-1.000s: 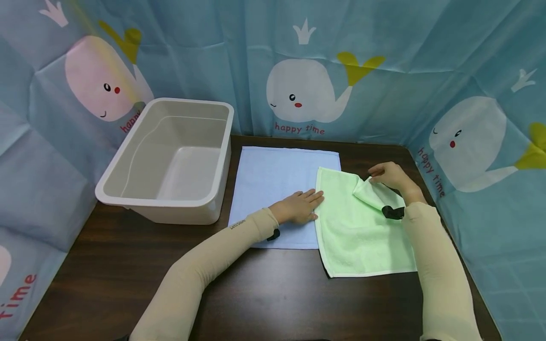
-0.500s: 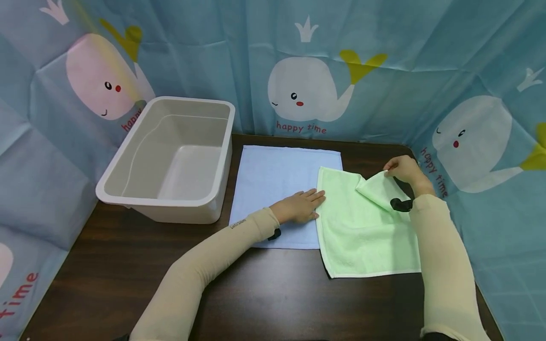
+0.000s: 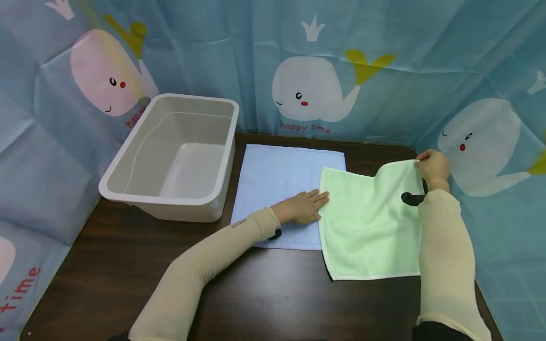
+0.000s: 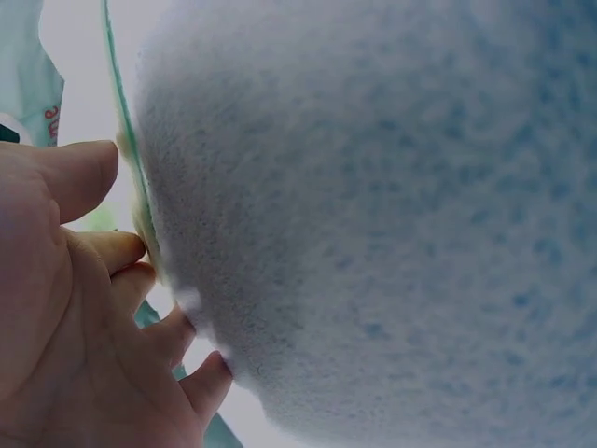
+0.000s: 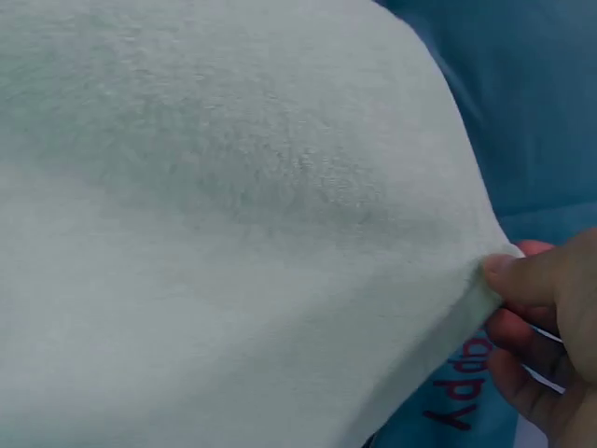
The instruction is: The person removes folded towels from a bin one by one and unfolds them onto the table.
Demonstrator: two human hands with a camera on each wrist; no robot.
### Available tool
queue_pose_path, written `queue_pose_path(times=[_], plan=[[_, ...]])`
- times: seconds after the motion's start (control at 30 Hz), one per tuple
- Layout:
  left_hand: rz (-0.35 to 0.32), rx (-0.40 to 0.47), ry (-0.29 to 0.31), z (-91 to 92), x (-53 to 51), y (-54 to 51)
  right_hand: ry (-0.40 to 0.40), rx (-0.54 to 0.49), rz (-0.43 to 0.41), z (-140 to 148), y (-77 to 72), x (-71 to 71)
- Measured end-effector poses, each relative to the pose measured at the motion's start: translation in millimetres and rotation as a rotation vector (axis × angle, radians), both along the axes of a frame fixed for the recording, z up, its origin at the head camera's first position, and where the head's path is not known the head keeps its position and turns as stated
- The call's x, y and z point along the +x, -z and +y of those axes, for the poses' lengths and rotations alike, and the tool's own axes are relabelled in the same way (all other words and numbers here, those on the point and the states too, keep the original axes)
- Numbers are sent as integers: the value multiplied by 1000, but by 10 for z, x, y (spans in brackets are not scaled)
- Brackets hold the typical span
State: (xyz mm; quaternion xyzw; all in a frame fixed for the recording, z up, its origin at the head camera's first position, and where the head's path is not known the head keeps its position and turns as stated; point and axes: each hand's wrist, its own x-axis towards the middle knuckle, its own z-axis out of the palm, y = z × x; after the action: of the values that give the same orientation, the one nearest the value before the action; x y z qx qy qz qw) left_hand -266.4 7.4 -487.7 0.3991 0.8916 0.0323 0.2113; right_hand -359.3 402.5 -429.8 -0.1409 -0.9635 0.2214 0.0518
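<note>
A light green towel (image 3: 367,227) lies over the right part of a pale blue towel (image 3: 281,175) on the dark table. My left hand (image 3: 302,207) rests with outstretched fingers on the blue towel, its fingertips touching the green towel's left edge. At the far right, my right hand (image 3: 434,166) pinches the green towel's far right corner between thumb and fingers and holds it raised. In the right wrist view, the cloth (image 5: 280,215) stretches away from the pinched corner. Part of the green towel's right edge is hidden behind the right forearm.
A light grey plastic bin (image 3: 168,201) stands at the back left, with nothing visible inside. Blue curtains (image 3: 204,57) with whale prints enclose the back and both sides. The dark wooden table (image 3: 256,298) shows in front of the towels.
My right hand has moved right and slightly away, drawing the green towel's folded-over corner outward so the fold has opened out. My left hand has stayed in place.
</note>
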Motion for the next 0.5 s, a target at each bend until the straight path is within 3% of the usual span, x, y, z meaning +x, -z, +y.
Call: queue_pose_path(times=[0.17,0.33,0.5], plan=[[-2,-12,-7,3,17,-14,16,44,18,34,41,-10],[1,-29,-15,7,16,-20,-1,134,-23,20,140,-34],[-5,-28,-13,16,13,-10,67,59,-94,-33,315,-13]])
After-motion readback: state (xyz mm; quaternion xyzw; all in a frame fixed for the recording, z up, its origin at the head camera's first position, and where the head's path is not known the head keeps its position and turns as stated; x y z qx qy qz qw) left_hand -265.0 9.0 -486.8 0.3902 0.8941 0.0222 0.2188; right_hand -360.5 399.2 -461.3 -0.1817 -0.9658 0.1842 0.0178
